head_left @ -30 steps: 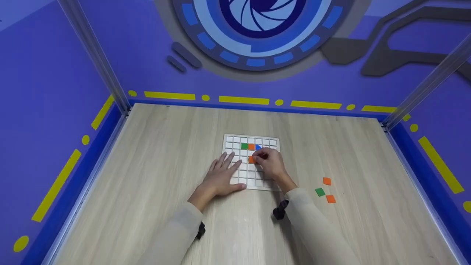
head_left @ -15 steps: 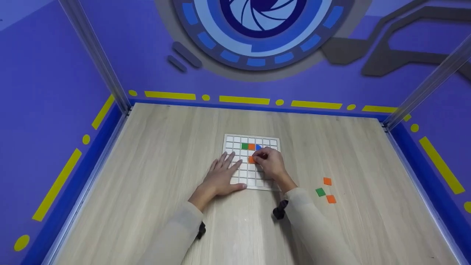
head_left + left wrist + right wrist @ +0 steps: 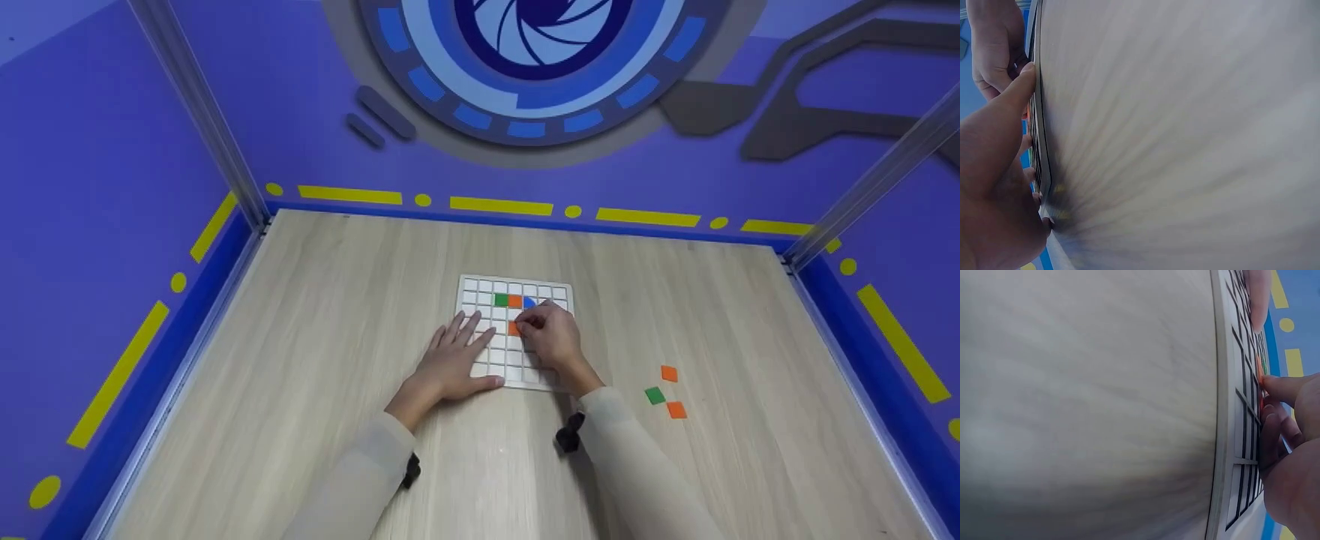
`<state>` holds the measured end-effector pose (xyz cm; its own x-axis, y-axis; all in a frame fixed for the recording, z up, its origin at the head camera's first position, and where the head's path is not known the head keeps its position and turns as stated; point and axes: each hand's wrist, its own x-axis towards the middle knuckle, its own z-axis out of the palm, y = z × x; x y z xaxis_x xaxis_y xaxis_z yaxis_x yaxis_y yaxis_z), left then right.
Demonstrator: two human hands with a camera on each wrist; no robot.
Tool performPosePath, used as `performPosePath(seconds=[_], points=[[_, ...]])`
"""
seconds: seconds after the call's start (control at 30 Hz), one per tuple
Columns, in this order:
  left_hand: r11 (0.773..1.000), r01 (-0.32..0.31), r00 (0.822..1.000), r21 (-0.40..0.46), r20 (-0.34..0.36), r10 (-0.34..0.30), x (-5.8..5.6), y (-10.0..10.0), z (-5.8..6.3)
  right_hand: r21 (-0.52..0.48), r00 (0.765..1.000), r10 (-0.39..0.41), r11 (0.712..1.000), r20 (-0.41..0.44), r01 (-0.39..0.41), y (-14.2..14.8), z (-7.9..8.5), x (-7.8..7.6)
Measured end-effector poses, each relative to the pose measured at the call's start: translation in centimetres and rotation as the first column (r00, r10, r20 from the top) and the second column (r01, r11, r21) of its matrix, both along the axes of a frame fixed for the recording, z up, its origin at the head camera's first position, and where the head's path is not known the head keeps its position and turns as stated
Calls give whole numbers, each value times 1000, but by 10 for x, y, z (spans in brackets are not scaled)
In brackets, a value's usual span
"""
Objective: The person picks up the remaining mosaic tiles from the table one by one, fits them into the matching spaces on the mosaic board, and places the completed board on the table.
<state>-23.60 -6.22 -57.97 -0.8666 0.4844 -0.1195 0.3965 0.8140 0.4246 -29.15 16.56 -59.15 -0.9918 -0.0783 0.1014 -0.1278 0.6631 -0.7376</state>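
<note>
A white gridded board [image 3: 514, 356] with a pale frame lies on the wooden table. My left hand [image 3: 448, 364] rests spread over its left side, the thumb along the near edge. Over the board's middle, my right hand [image 3: 553, 334] pinches an orange square tile [image 3: 514, 328] with thumb and curled fingertips, right at a grid cell. The right wrist view shows the thumb [image 3: 1282, 387] against orange, the fingers partly hiding it. In a row farther up sit a green tile [image 3: 501, 299], an orange tile [image 3: 515, 301] and a blue tile [image 3: 529, 302] with a curved side, partly near my knuckles.
To the right of the board, two loose orange tiles [image 3: 669, 373] and a loose green tile [image 3: 655, 395] lie on the table [image 3: 337, 300]. Blue-purple panels [image 3: 97, 225] with metal corner posts enclose the table at the back and sides.
The right hand's fingers shift very slightly at the orange tile, and a little more of the blue tile shows. The head view tilts a touch; the left hand stays put.
</note>
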Motion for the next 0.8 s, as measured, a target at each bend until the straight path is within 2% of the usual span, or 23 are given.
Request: performPosePath(seconds=[0.23, 0.47, 0.8], points=[[1000, 1, 1000, 7, -2, -1, -1, 1, -2, -44, 998, 7, 999, 65, -4, 3, 0, 3], [1000, 1, 1000, 7, 0, -1, 0, 0, 1, -39, 997, 50, 998, 58, -48, 5, 2, 4], [1000, -1, 1000, 8, 2, 1, -1, 1, 1, -37, 997, 42, 999, 60, -39, 4, 0, 4]])
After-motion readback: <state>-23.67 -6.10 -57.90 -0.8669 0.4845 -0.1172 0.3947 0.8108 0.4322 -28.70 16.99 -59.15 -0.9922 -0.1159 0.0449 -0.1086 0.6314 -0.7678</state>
